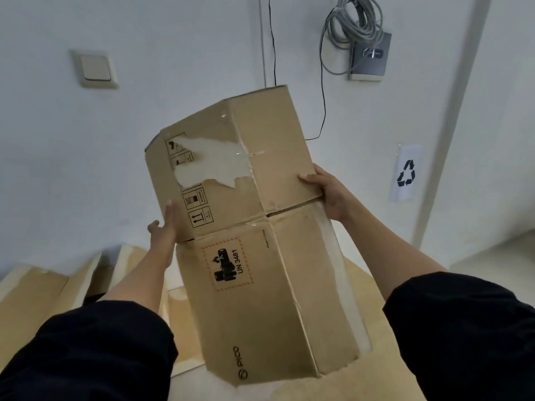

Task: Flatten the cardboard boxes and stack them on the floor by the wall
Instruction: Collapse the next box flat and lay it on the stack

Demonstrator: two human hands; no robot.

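A white wall (144, 117) fills the background. Low against it, on the floor, lie flattened cardboard pieces (37, 287), pale brown and overlapping. In front of the wall a person holds up a cardboard box (260, 227), collapsed flat with its flaps open, tilted with the top leaning away. It carries a battery warning label reading "UN 3481", a torn pale patch, and handling symbols. Both forearms wear dark sleeves (95, 348) pushed up. The right hand (327, 192) grasps the box's right edge, thumb on the front, fingers hidden behind. The left hand (165, 224) rests against the left edge with fingers straight, released rather than clenched. On the wall hang a coil of grey cable (353, 21), a recycling sign (406, 173) and a light switch (95, 68).
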